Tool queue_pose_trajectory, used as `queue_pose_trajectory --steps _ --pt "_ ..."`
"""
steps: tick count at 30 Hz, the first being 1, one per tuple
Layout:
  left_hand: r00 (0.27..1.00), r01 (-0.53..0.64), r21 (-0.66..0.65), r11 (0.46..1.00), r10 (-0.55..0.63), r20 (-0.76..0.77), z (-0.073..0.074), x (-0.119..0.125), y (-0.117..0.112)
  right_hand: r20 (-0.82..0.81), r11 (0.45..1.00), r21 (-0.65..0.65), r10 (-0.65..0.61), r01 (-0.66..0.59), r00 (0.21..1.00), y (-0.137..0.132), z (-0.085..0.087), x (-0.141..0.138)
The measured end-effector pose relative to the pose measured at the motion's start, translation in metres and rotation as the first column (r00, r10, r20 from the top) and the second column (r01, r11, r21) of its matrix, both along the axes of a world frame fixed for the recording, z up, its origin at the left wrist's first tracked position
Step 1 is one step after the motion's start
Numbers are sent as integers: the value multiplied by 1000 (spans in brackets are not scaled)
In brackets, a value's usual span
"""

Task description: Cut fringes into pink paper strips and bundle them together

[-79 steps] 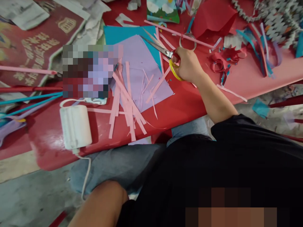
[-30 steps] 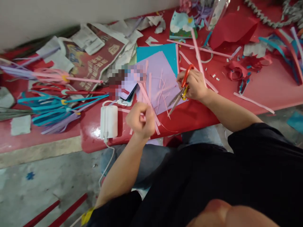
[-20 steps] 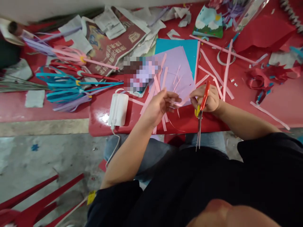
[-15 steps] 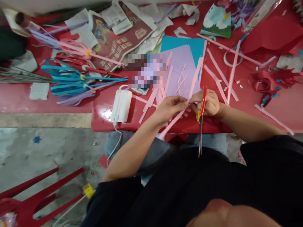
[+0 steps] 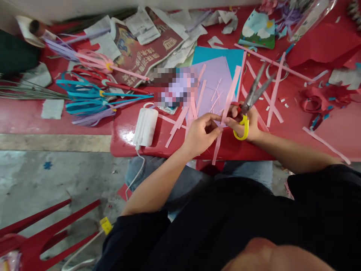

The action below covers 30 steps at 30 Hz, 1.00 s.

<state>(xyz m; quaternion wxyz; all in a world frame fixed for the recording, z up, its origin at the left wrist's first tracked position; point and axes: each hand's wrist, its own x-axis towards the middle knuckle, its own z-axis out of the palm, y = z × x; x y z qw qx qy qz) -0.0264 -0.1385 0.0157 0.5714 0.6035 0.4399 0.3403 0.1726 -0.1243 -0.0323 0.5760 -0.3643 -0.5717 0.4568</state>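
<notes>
My left hand (image 5: 200, 132) pinches a long pink paper strip (image 5: 228, 98) near its middle, over the front edge of the red table (image 5: 124, 141). The strip runs from below the table edge up over the lilac sheet (image 5: 216, 77). My right hand (image 5: 244, 121) grips scissors (image 5: 252, 98) with red and yellow handles. Their blades are parted and point up and to the right, just right of the strip. Several more pink strips (image 5: 183, 114) lie on the table beside my left hand.
A white power bank (image 5: 146, 126) with a cable lies left of my hands. Blue, pink and lilac paper flowers on sticks (image 5: 90, 101) and newspapers (image 5: 146, 49) fill the left side. Red scraps (image 5: 316, 99), a tape ring (image 5: 275, 71) and a teal sheet (image 5: 217, 54) lie behind. Red chair legs (image 5: 45, 229) stand on the floor.
My left hand reached in and took up a pink strip. My right hand swung the scissors from pointing down at my lap to pointing up and right, blades now parted.
</notes>
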Motion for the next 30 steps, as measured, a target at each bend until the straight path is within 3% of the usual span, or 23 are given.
queue_pose_trajectory --steps 2,5,8,11,14,17,19,21,23,25,27,30 --pt "998 51 -25 998 -52 -33 -2 1 -3 -97 985 -167 31 -47 995 1 3 -3" --pt "997 75 -103 992 -76 -7 -3 5 -6 -217 947 -301 47 -113 975 3 8 -4" --pt "986 103 -289 952 -60 153 -2 8 -6 -277 915 -367 65 -168 959 4 10 -3" --pt "957 171 -486 857 -27 290 -5 11 -6 -314 891 -401 85 -213 946 1 11 -4" --pt "942 228 -519 824 -52 331 -7 11 -5 -336 871 -420 113 -256 935 0 12 -5" --pt "973 177 -371 912 -106 204 -3 7 -2 -268 895 -400 93 -198 959 1 13 -5" --pt "992 82 -134 988 -94 -82 3 2 2 -205 919 -375 46 -122 978 2 11 -3" --pt "895 40 198 979 53 -443 6 -6 8 -176 933 -356 -8 -56 984 5 9 -1" --pt "714 95 432 897 241 -657 6 -13 15 -190 939 -343 -56 -13 980 7 6 2" --pt "588 172 495 852 314 -745 1 -18 21 -223 941 -338 -92 12 971 9 3 3" --pt "507 242 464 852 297 -809 -5 -21 24 -238 937 -347 -116 27 964 11 1 4" --pt "455 335 396 855 221 -863 -10 -21 24 -217 925 -378 -137 46 967 12 1 4"
